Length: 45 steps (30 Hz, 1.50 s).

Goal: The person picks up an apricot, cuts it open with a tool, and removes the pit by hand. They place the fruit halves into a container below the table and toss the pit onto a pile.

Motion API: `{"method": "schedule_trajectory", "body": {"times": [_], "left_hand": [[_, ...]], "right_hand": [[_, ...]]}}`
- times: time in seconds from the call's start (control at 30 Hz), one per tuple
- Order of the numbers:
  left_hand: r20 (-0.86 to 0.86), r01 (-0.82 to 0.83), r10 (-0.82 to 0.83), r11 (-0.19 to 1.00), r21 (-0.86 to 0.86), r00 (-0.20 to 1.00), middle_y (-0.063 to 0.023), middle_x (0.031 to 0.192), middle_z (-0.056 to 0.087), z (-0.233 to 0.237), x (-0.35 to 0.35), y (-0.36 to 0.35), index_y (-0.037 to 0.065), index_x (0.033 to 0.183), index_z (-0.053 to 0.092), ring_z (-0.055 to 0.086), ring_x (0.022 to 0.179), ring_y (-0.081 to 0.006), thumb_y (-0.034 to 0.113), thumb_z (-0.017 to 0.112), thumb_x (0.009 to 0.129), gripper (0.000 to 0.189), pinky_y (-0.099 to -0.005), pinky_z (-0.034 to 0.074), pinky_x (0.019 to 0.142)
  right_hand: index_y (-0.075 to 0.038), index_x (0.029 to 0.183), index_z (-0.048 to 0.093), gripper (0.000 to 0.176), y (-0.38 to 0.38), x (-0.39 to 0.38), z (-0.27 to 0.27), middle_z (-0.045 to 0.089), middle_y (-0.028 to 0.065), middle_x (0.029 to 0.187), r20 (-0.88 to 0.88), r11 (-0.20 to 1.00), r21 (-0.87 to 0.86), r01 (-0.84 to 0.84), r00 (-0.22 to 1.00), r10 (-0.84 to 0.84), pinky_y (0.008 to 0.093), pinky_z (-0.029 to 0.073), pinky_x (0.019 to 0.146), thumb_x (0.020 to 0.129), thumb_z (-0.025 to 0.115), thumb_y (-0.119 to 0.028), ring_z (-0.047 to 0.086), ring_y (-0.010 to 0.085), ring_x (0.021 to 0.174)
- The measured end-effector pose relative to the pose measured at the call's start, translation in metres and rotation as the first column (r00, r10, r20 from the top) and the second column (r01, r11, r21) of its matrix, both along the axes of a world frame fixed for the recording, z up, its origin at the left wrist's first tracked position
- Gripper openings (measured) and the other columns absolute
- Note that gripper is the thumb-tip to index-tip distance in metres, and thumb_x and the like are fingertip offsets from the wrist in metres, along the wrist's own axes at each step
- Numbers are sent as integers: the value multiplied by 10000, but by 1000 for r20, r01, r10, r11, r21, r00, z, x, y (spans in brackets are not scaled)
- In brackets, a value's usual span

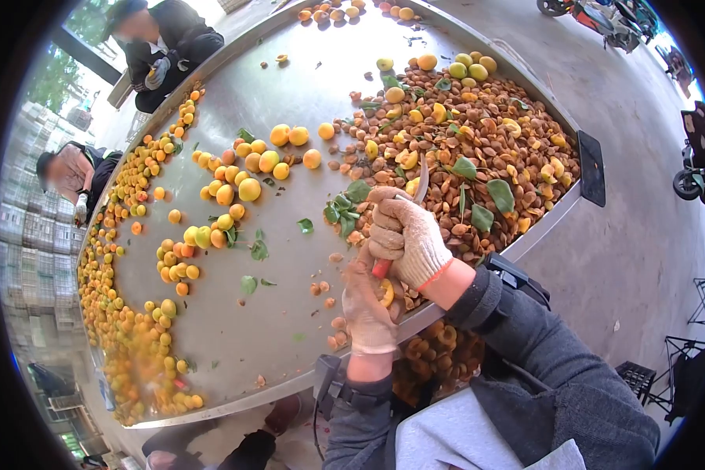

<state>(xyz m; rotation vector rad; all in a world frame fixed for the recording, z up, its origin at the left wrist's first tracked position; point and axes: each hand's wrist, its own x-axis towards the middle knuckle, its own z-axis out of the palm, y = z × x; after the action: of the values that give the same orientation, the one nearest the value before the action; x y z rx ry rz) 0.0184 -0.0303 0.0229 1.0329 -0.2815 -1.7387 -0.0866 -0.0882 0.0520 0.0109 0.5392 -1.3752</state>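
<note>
Bright daylight, strong fisheye warp, dark corners.

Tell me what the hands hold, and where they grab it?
The right hand grips a knife by its red handle. The left hand cups a yellow fruit; the exact hold is hidden.

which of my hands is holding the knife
The right hand, the upper one in the knitted glove, grips the red-handled knife; the left hand below it holds an apricot piece instead.
</note>
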Motion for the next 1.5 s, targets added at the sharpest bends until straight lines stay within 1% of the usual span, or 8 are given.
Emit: {"method": "schedule_trajectory", "body": {"times": [0.2, 0.63, 0.83, 0.9, 1.03, 1.2, 1.3, 1.5], "left_hand": [[-70, 70, -79, 991, -115, 994, -70, 1159, 608, 19, 11, 2, 10, 1316, 503, 586, 976, -135, 384, 375, 1021, 493, -218, 485, 734], [504, 160, -14, 955, -249, 864, -54, 911, 621, 20, 4, -3, -19, 1227, 592, 562, 747, -100, 116, 490, 963, 314, -230, 449, 586], [853, 344, 198, 853, -392, 483, -94, 966, 632, 16, 7, 1, -34, 1245, 572, 597, 873, -128, 68, 488, 935, 337, -269, 479, 728], [17, -87, 100, 926, -367, 995, -159, 1130, 614, 1, 12, -11, -46, 1278, 531, 590, 1022, -196, 123, 453, 957, 371, -304, 469, 862], [640, 318, 114, 794, -518, 760, -163, 1373, 486, 9, 21, -11, -68, 1341, 458, 510, 1214, -188, 250, 405, 1026, 451, -310, 426, 995], [-424, 169, -416, 844, -509, 805, -121, 1180, 589, -55, 63, -24, 27, 1411, 398, 585, 948, -168, 545, 332, 992, 669, -308, 517, 785], [152, 27, -17, 998, -62, 988, -127, 1118, 609, 5, 40, -24, 67, 1356, 464, 589, 981, -203, 528, 305, 987, 612, -351, 481, 888], [193, -99, 125, 986, -137, 973, -96, 1109, 618, 10, 41, -28, 37, 1408, 401, 601, 911, -169, 451, 391, 1004, 579, -303, 516, 760]], "right_hand": [[-47, 1041, 556, 168, -1, 0, 5, 348, -33, 591, -5, 998, -30, 47, 999, -47, 248, 211, 399, 912, 450, -25, 284, 79, 433], [-44, 978, 641, 171, 7, -2, 36, 421, -46, 575, -364, 997, -52, -55, 931, 33, 232, 241, 382, 873, 506, -52, 337, 58, 418], [-56, 1006, 575, 159, 1, -8, 14, 339, -51, 560, -120, 991, 2, -131, 984, 130, 214, 237, 354, 927, 437, -52, 288, 60, 396], [-61, 1000, 571, 151, -1, -9, 1, 334, -50, 561, -5, 990, -8, -141, 990, 141, 214, 230, 352, 929, 438, -56, 284, 58, 395], [-73, 1004, 569, 148, 4, -3, 0, 326, -51, 565, 226, 980, 50, -194, 958, 178, 210, 213, 350, 930, 442, -60, 279, 50, 394], [-54, 1041, 602, 177, -5, -11, 9, 388, -36, 578, -216, 997, -67, 23, 976, -37, 225, 233, 357, 919, 474, -64, 294, 68, 390], [-52, 998, 669, 149, 7, -6, 33, 590, 8, 730, -747, 974, -105, -201, 663, 56, 221, 409, 476, 899, 558, -65, 515, 67, 566], [-60, 1031, 676, 214, 19, 15, 13, 685, 147, 918, -935, 718, -150, -679, -139, -326, 338, 537, 734, 835, 679, -145, 681, 264, 828]]}}
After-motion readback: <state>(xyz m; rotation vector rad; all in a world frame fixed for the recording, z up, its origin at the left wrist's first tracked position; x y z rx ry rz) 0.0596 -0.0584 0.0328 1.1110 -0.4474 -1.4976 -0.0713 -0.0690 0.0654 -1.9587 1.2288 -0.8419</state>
